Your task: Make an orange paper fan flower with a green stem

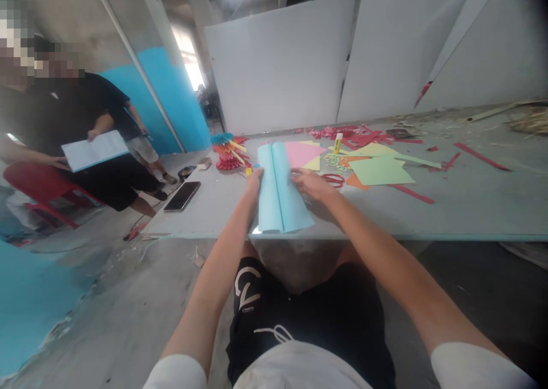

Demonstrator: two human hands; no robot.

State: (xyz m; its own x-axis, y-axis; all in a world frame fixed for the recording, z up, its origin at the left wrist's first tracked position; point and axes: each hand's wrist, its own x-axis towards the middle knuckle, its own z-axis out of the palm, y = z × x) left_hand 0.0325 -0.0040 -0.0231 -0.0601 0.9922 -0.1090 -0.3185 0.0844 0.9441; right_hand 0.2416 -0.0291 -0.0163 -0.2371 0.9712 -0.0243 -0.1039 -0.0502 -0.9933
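A long light blue sheet of paper [280,192] lies folded lengthwise on the grey table [449,206], reaching its near edge. My left hand [254,179] grips the sheet's left edge, fingers closed on it. At the right edge, my right hand [309,182] rests with its fingers curled against the paper. A pink sheet [299,152] lies just beyond the blue one.
Green, yellow and orange sheets [381,169], red scissors [333,179], a glue stick [338,142], red paper scraps [342,132] and folded paper fans [226,152] lie on the table. A black phone [182,196] lies at the left. A seated person [85,143] holds papers.
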